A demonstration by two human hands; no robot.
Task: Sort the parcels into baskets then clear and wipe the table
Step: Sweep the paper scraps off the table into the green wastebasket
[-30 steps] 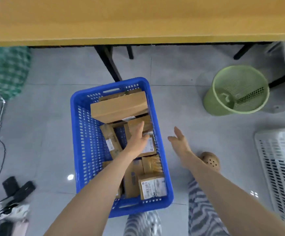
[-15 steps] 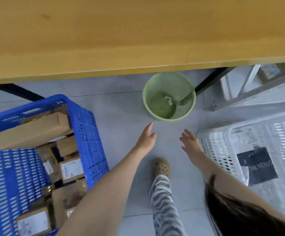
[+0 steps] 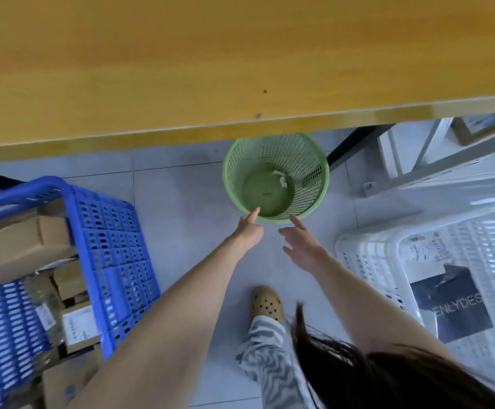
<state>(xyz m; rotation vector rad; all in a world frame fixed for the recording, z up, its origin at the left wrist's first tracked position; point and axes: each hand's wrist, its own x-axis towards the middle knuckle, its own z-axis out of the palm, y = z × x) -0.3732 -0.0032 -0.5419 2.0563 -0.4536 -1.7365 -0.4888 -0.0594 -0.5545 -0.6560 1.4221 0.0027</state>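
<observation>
A blue plastic basket (image 3: 113, 255) stands on the floor at the left, filled with several cardboard parcels (image 3: 19, 246). At the right sits a white basket (image 3: 367, 261) holding flat bagged parcels, one dark (image 3: 453, 305). Between them a green mesh bin (image 3: 275, 178) stands under the front edge of the yellow table (image 3: 211, 69), with a scrap of white paper inside. My left hand (image 3: 247, 231) reaches to the bin's near rim, fingers extended and empty. My right hand (image 3: 301, 245) is spread open beside it, fingertips close to the rim.
Black table legs (image 3: 355, 143) run behind the bin. A grey metal shelf frame (image 3: 435, 169) with boxes is at the upper right. My foot in a tan clog (image 3: 267, 304) and striped trouser leg stand on the grey tiled floor between the baskets.
The view swung right from the blue basket to the green bin. Both hands left the blue basket and moved forward to the bin's near rim.
</observation>
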